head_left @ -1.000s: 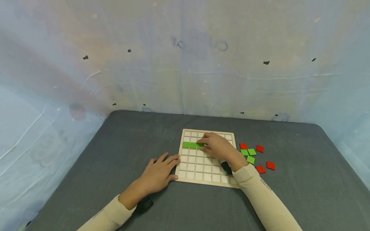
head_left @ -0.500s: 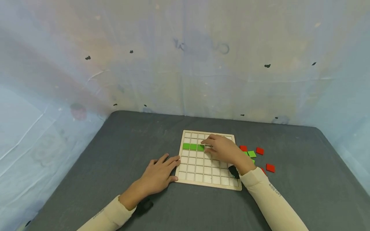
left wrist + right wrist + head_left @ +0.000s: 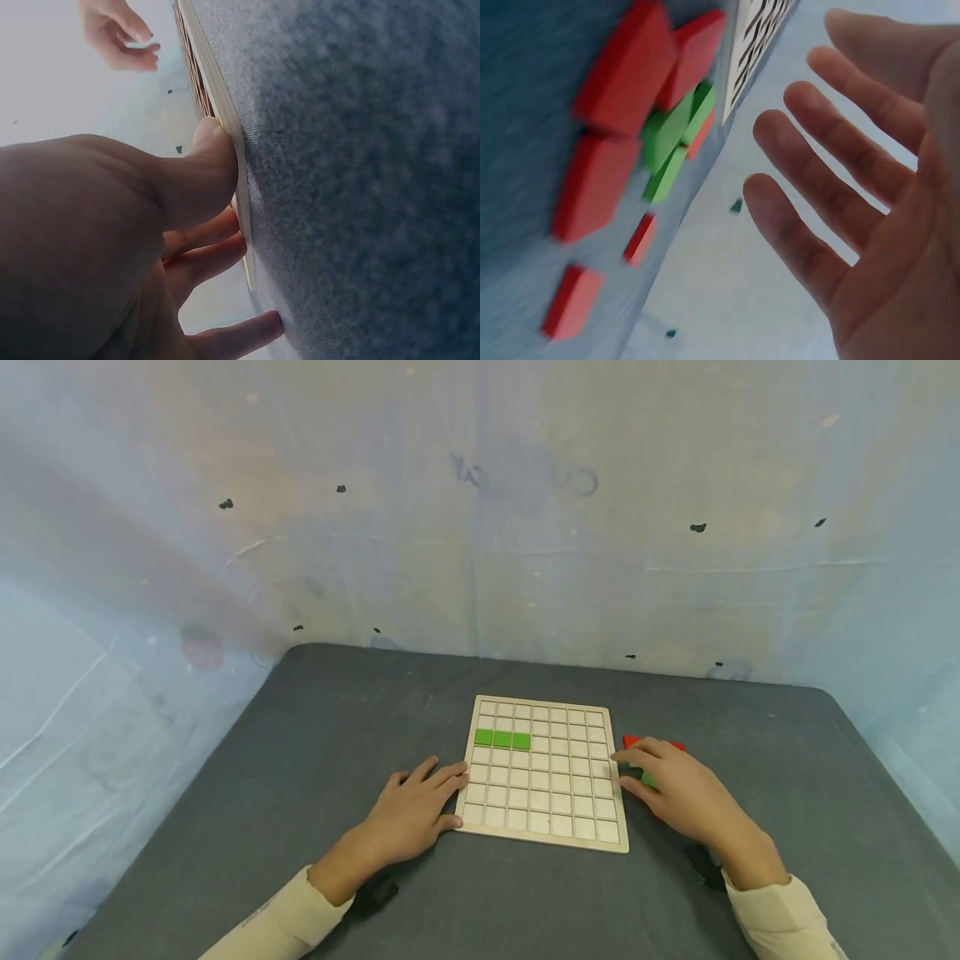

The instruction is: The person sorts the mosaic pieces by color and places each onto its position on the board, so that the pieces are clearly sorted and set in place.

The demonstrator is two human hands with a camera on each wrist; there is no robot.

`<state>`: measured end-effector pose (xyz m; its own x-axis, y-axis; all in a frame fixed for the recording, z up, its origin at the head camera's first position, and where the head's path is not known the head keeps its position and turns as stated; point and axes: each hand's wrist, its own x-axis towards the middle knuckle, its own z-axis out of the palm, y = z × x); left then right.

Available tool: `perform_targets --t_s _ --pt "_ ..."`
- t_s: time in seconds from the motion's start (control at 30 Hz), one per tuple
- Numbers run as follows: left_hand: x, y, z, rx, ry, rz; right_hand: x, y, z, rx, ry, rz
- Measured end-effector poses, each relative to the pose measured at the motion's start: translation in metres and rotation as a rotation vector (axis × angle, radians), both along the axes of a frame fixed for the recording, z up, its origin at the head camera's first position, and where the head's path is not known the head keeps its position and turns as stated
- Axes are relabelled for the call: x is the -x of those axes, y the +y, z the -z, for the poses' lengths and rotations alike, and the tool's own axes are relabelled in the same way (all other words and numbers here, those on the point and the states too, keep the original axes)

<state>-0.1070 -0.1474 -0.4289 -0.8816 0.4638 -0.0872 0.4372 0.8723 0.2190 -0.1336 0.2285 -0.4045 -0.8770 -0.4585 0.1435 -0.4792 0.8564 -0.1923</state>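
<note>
A light wooden grid board (image 3: 540, 838) lies on the dark table, with three green tiles (image 3: 502, 740) side by side in its third row from the top. My left hand (image 3: 411, 814) rests at the board's left edge, fingers spread; in the left wrist view its thumb (image 3: 214, 161) touches the wooden rim. Beyond the board's right edge, my right hand (image 3: 678, 789) hovers over the loose tiles and partly hides them. The right wrist view shows its fingers (image 3: 817, 176) extended and apart, holding nothing, above several red tiles (image 3: 596, 184) and green tiles (image 3: 667, 131).
The dark grey tabletop (image 3: 360, 718) has rounded far corners. A pale cloth sheet (image 3: 480, 577) with small dark spots hangs behind it and along both sides.
My right hand has left the third green tile, which now lies in its cell, and moved right, off the board and over the loose tiles. My left hand has stayed in place.
</note>
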Motion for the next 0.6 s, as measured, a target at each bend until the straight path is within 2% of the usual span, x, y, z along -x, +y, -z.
perform_targets --t_s 0.13,0.33,0.6 --pt "0.000 -0.002 -0.001 0.008 -0.001 0.001 -0.004 0.017 0.003 0.007 -0.017 0.032" --pt "0.000 -0.001 -0.002 -0.009 -0.017 0.011 0.000 0.039 0.008 -0.019 -0.059 0.053" --pt "0.000 -0.002 -0.005 -0.009 0.001 0.021 0.006 0.046 0.011 -0.025 -0.100 0.082"
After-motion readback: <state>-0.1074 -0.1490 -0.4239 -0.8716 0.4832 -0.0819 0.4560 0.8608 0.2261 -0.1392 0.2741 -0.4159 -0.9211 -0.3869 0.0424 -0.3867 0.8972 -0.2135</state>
